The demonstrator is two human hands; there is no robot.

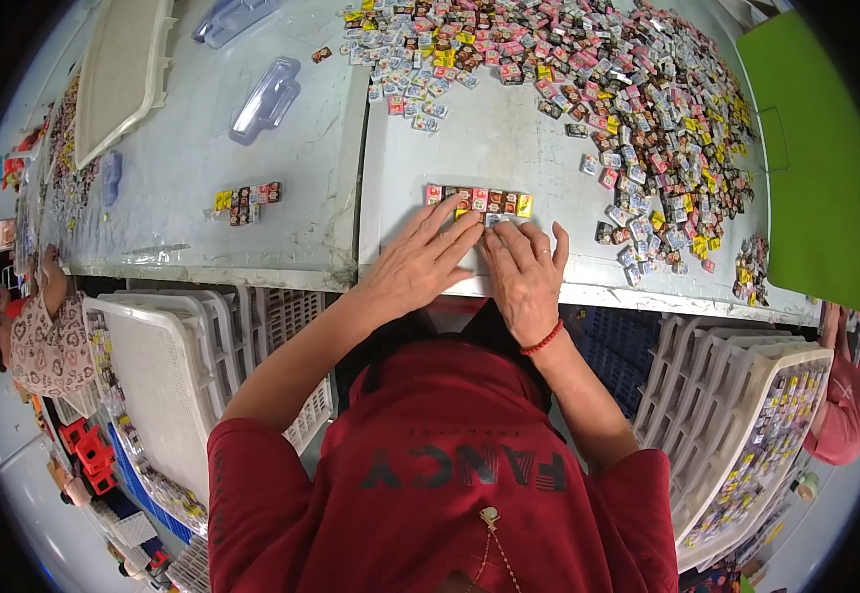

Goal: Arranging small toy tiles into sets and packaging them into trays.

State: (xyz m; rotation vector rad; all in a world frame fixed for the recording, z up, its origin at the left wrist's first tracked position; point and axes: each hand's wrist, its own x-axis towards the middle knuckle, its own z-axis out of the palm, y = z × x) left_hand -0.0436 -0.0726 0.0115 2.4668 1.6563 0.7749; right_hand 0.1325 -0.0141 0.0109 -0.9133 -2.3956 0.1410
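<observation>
A short row of tiny printed boxes (494, 201), pink, dark brown and yellow, lies on the table near its front edge. More little boxes sit just under my fingertips, partly hidden. My left hand (415, 259) reaches in from the left, fingers stretched out over the row's near side and touching it. From the right, my right hand (526, 282) rests its slightly bent, spread fingers against the same boxes. Neither hand is wrapped around anything. A red bead bracelet circles my right wrist.
A big heap of similar boxes (637, 119) spreads over the back and right. On the left table section are a small box cluster (249, 203), a clear plastic tray (266, 101) and a white crate (123, 79). Stacked crates (168, 346) stand below. People work at both sides.
</observation>
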